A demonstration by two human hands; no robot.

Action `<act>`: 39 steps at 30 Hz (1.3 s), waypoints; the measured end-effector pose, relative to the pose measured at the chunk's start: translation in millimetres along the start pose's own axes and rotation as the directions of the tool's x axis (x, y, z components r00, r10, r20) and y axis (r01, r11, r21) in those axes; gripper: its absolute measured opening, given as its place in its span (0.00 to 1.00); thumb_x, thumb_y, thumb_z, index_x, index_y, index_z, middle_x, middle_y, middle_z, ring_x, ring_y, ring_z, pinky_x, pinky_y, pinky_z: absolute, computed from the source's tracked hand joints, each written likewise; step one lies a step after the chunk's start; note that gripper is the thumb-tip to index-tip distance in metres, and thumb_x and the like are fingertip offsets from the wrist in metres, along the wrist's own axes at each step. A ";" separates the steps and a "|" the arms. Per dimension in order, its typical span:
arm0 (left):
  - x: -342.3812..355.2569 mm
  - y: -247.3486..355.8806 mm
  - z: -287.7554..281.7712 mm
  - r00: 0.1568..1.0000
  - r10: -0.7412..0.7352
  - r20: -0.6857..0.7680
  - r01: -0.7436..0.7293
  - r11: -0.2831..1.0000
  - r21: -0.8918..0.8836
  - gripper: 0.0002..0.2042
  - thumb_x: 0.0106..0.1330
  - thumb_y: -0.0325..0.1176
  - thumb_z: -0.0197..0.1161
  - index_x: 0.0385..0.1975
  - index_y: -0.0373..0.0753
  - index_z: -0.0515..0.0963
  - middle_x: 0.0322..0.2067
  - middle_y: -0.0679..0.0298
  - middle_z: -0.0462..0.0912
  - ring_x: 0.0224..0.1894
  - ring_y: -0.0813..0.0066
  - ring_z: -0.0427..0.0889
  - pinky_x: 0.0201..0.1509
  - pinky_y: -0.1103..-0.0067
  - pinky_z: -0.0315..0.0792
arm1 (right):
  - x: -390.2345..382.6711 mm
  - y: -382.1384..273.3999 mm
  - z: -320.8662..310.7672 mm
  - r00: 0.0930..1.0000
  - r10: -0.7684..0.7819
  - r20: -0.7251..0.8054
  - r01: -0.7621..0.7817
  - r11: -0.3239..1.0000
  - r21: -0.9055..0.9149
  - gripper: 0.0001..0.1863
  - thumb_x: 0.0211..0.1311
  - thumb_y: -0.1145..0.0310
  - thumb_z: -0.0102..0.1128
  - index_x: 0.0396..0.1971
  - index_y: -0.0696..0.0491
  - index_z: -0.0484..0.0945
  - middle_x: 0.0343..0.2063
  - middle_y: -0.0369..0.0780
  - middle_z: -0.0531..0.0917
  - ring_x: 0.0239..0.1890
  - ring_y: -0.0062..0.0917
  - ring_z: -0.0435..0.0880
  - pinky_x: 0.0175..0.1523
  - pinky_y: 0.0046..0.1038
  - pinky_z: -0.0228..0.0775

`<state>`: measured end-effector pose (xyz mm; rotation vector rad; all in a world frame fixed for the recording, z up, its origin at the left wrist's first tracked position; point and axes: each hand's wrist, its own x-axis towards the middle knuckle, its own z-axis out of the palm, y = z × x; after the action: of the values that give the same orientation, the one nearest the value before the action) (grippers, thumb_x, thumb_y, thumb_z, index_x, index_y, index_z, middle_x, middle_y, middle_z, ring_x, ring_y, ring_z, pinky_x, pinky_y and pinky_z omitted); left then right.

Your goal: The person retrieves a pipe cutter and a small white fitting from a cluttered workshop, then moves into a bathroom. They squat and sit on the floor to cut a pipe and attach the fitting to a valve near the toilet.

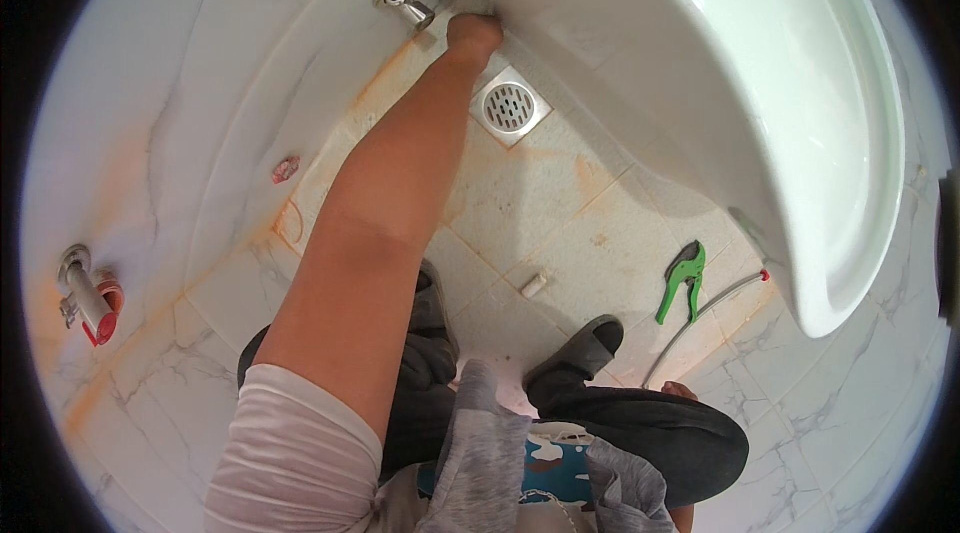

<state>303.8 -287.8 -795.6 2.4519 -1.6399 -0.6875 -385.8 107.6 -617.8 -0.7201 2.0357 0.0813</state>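
Note:
My left arm stretches forward over the floor, and my left hand reaches in behind the white washbasin pedestal. Its fingers are hidden there, so I cannot tell what they touch. Just left of it, a chrome valve sticks out of the wall. Only a small part of my right hand shows, beyond my right knee; its fingers cannot be made out. Close to that hand runs a grey flexible hose with a red tip. A green pipe cutter lies on the floor beside the hose.
A square metal floor drain is set near the pedestal. The white basin overhangs on the right. A small pale cylindrical piece lies before my feet. At the left wall are a tap with a red handle and a crumpled red scrap.

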 end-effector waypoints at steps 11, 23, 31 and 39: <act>-87.9 26.3 13.1 0.853 -0.450 -0.266 0.181 0.732 -0.656 0.12 0.64 0.37 0.60 0.39 0.37 0.83 0.38 0.49 0.86 0.44 0.52 0.84 0.48 0.64 0.76 | 33.9 -37.9 -12.6 0.939 -0.332 -0.090 0.241 0.822 -0.516 0.20 0.57 0.56 0.72 0.35 0.61 0.84 0.24 0.44 0.86 0.23 0.35 0.85 0.32 0.34 0.76; -354.5 94.3 29.1 0.847 0.224 0.482 -0.228 0.972 -0.052 0.23 0.61 0.53 0.67 0.45 0.40 0.75 0.41 0.53 0.82 0.46 0.52 0.82 0.49 0.64 0.76 | 58.8 -202.7 58.2 0.849 -0.526 -0.051 0.390 0.689 -0.611 0.59 0.49 0.47 0.75 0.74 0.56 0.49 0.56 0.60 0.71 0.56 0.52 0.76 0.57 0.45 0.73; -366.4 100.9 54.4 0.852 0.045 0.521 0.116 0.955 -0.273 0.22 0.61 0.43 0.71 0.47 0.37 0.73 0.43 0.55 0.80 0.44 0.60 0.83 0.49 0.68 0.77 | 83.2 -192.5 68.4 0.853 -0.517 -0.073 0.361 0.685 -0.633 0.63 0.47 0.49 0.74 0.74 0.60 0.40 0.53 0.59 0.73 0.52 0.52 0.78 0.55 0.44 0.75; -313.2 180.5 27.0 0.699 0.287 0.655 0.689 -0.025 -0.725 0.07 0.71 0.27 0.61 0.44 0.34 0.73 0.45 0.59 0.80 0.48 0.68 0.82 0.55 0.79 0.80 | 87.9 -166.8 41.4 0.861 -0.176 0.476 -0.085 0.874 0.478 0.33 0.51 0.62 0.57 0.57 0.63 0.72 0.41 0.50 0.81 0.47 0.41 0.80 0.54 0.44 0.73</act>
<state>41.2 -75.9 -663.4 1.1785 -0.1386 -2.0676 -301.3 -56.5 -674.2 -0.3697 1.4354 -0.2445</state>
